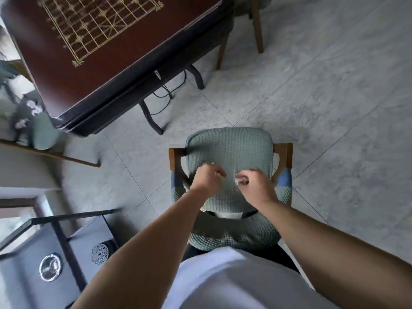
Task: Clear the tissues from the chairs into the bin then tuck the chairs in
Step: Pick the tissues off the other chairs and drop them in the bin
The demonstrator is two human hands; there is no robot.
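Head view, one frame, motion-blurred at the edges. Item: chair (229, 150) with green knitted seat cover, wooden arms, standing on the tiled floor (323, 90) well apart from the table (73, 85), seat facing away from the person; not tucked in. Item: left hand (208, 176), fingers curled over the seat, a small white scrap showing at the fingertips; whether it grips a tissue cannot be told. Item: right hand (256, 180), fingers curled and pinching a small white tissue (241, 180) just above the seat fabric. Hands close beside one another, not touching. Item: white strip (229, 215) in the gap between seat and backrest, possibly another tissue or a label; too unclear to say. Item: second chair (254, 21), legs only, at the far side of the table. Item: cable (166, 94) loose on the floor beneath the table. Bin: not in view. Risks, as judged: small pinched tissues could slip from the fingers or tear on the textured knit, leaving fragments; the scrap in the seat gap could be overlooked; with both hands occupied, pieces may drop on the way to a bin whose place is unknown; pushing the chair in at this angle could catch a table leg (153, 121) or snag the cable.
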